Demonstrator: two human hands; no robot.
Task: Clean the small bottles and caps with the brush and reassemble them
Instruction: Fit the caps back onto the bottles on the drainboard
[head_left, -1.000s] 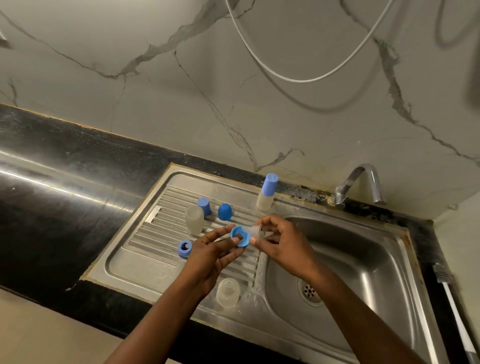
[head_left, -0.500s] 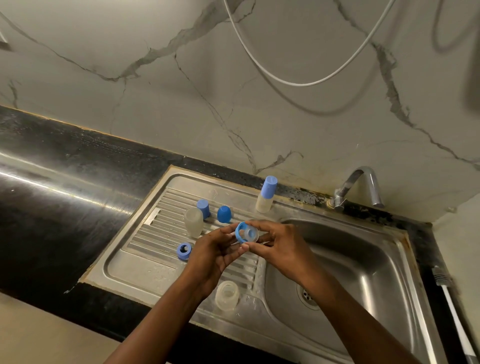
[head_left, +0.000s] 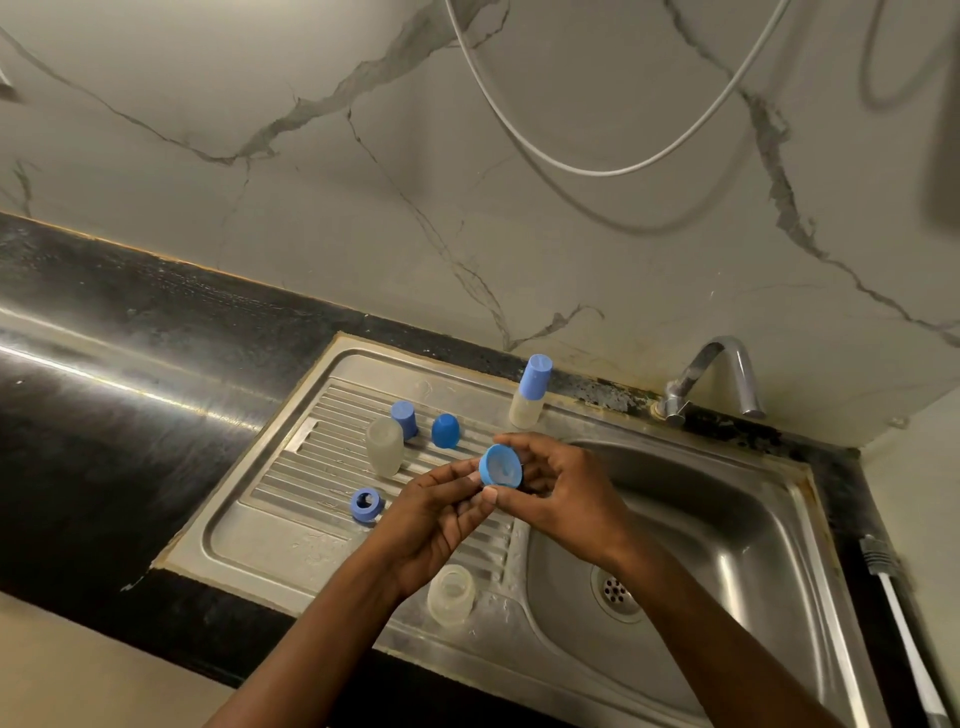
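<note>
Blue cap (head_left: 500, 466) turned, open side now facing up — right hand (head_left: 563, 493) pinches it; left hand (head_left: 434, 519) fingertips hold its 8 o'clock edge.

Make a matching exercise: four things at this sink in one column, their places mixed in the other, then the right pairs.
Things: 1 capped bottle; 2 blue ring; 3 brush; 4 blue cap, inside showing.
Places: A between left hand and right hand; B dark counter right of the sink; C upright at the sink's back rim; D drainboard, left of the hands.
Pairs: 1-C, 2-D, 3-B, 4-A.
</note>
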